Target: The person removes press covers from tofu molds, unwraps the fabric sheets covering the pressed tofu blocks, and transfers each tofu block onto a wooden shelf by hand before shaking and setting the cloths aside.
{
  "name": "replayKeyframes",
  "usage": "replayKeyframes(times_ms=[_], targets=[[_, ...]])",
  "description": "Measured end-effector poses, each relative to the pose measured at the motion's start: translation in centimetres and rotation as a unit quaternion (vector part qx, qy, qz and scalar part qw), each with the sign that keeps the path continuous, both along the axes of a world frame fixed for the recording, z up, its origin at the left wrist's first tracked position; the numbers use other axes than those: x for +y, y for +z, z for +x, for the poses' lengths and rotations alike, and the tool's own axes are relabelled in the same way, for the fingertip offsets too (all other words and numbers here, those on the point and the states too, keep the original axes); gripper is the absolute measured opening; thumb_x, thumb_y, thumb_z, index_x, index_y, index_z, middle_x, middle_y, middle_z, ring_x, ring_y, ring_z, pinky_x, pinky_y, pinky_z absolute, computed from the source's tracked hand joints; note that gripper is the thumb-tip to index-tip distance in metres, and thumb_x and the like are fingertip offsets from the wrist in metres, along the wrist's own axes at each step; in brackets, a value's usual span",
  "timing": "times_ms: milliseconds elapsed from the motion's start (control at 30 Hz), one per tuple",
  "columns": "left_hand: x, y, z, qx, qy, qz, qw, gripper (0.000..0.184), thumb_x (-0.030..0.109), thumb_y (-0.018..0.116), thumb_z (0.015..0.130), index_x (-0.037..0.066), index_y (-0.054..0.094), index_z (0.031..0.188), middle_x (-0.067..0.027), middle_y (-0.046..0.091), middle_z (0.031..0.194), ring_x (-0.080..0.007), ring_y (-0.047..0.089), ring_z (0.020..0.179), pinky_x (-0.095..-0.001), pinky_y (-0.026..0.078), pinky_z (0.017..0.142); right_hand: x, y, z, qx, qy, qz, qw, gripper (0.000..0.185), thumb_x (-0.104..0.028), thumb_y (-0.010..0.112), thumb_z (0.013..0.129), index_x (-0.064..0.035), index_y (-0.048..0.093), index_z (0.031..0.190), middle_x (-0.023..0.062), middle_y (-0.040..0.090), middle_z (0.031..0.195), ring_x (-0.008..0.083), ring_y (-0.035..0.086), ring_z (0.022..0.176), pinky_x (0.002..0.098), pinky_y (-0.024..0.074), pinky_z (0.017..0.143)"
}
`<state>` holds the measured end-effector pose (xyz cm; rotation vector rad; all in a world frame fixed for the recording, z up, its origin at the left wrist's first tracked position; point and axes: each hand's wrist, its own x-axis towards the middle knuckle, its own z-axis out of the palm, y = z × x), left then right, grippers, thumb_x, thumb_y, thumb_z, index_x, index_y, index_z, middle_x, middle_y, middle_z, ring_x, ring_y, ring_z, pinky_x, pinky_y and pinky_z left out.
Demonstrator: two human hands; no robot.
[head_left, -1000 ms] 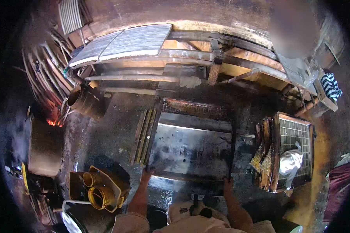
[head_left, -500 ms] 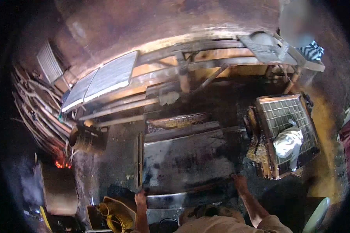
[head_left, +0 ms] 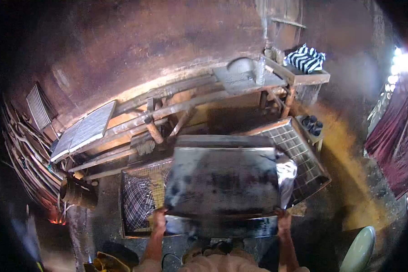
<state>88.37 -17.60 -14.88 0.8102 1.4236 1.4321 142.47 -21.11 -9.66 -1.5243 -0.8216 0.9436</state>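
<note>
A large, dark, box-shaped metal cover (head_left: 222, 181) is in front of me, gripped at its near edge by both hands. My left hand (head_left: 158, 221) is closed on the near left corner, and my right hand (head_left: 283, 220) on the near right corner. Left of the cover and partly beneath it lies a mesh-bottomed frame (head_left: 121, 199) holding a dark checked cloth (head_left: 137, 204). A wire-grid frame (head_left: 299, 149) lies to the right, with a white cloth bundle (head_left: 286, 174) on it. The cover hides part of both frames and the bundle.
Along the wall runs a wooden bench (head_left: 177, 104) carrying grey slabs (head_left: 93, 127). Firewood (head_left: 27, 140) burns at its near end (head_left: 56, 221), beside a rusty drum (head_left: 78, 191). A maroon curtain (head_left: 394, 131) hangs right; a pale green rounded object (head_left: 359, 249) stands near right.
Both hands have shifted the metal cover up and toward the right, uncovering the mesh frame and checked cloth on the left. My view has turned right.
</note>
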Motion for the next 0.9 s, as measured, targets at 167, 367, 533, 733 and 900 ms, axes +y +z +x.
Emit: replayKeyframes(times_ms=[167, 367, 533, 733, 900], targets=[[10.1, 8.9, 17.8, 0.066, -0.064, -0.233, 0.968, 0.035, 0.033, 0.054, 0.079, -0.001, 0.062, 0.081, -0.0108, 0.058, 0.078, -0.0234, 0.053, 0.074, -0.0396, 0.039, 0.071, -1.0, -6.9, 17.8, -0.116, -0.091, -0.056, 0.987, 0.024, -0.023, 0.057, 0.083, -0.0005, 0.065, 0.08, 0.007, 0.061, 0.075, 0.0151, 0.055, 0.069, 0.0322, 0.0437, 0.061], [16.5, 5.8, 27.0, 0.152, -0.195, -0.247, 0.937, 0.037, 0.038, 0.052, 0.082, 0.002, 0.06, 0.076, -0.009, 0.049, 0.063, -0.0238, 0.048, 0.062, -0.0425, 0.035, 0.065, 0.9, -1.6, 23.0, -0.059, -0.122, 0.004, 0.991, 0.022, -0.02, 0.059, 0.08, 0.0021, 0.063, 0.081, 0.007, 0.059, 0.076, 0.0165, 0.053, 0.07, 0.0355, 0.0432, 0.065], [18.6, 1.8, 28.5, 0.139, -0.264, -0.194, 0.935, 0.045, 0.047, 0.052, 0.083, 0.004, 0.057, 0.071, -0.0065, 0.047, 0.063, -0.0218, 0.049, 0.064, -0.0403, 0.038, 0.068, 3.9, -10.4, 29.5, -0.178, -0.059, 0.039, 0.982, 0.042, -0.036, 0.056, 0.081, -0.0007, 0.058, 0.104, 0.0133, 0.06, 0.094, 0.0245, 0.055, 0.085, 0.0379, 0.0445, 0.072], [13.2, -12.0, 20.1, -0.026, -0.244, -0.204, 0.948, 0.033, 0.03, 0.058, 0.085, 0.005, 0.058, 0.107, -0.0073, 0.061, 0.087, -0.0203, 0.058, 0.077, -0.0363, 0.048, 0.067, 5.6, -7.2, 21.0, -0.439, -0.188, -0.15, 0.866, 0.042, -0.036, 0.055, 0.082, -0.0013, 0.058, 0.106, 0.0133, 0.06, 0.095, 0.0251, 0.056, 0.085, 0.0384, 0.0448, 0.072], [4.1, -13.4, 1.7, -0.139, -0.074, -0.185, 0.97, 0.03, 0.035, 0.057, 0.082, 0.006, 0.06, 0.091, -0.0094, 0.057, 0.089, -0.0211, 0.054, 0.082, -0.0388, 0.043, 0.069, 2.8, -2.7, 9.6, -0.589, -0.339, -0.215, 0.701, 0.043, -0.036, 0.054, 0.083, -0.0018, 0.057, 0.108, 0.0133, 0.061, 0.095, 0.0256, 0.057, 0.085, 0.0388, 0.0451, 0.072]])
